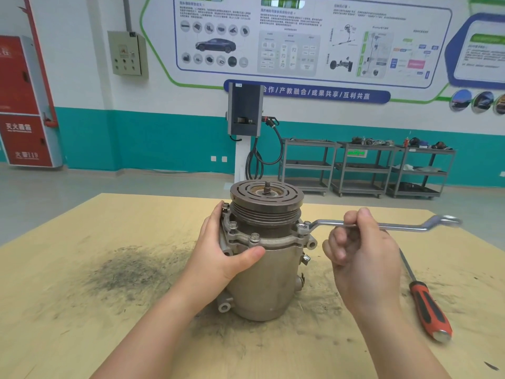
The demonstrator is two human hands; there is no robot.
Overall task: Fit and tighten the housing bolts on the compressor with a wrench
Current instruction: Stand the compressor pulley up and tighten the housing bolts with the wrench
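Head view: I stand over the table (82,269), mid-tightening.
Compressor (262,280): upright at the table's middle, pulley up.
Left hand (218,253): fingers wrapped around the housing, steadying it.
Right hand (360,253): fingers clamped on the wrench (382,226), its ring end on the right-side bolt (302,228).
Bolts (254,237): three seated on the left flange; tightness I can't judge.
Left to do: finish this bolt, check the rest.

bright even indoor light, soft shadows, wide-angle bowing at edges
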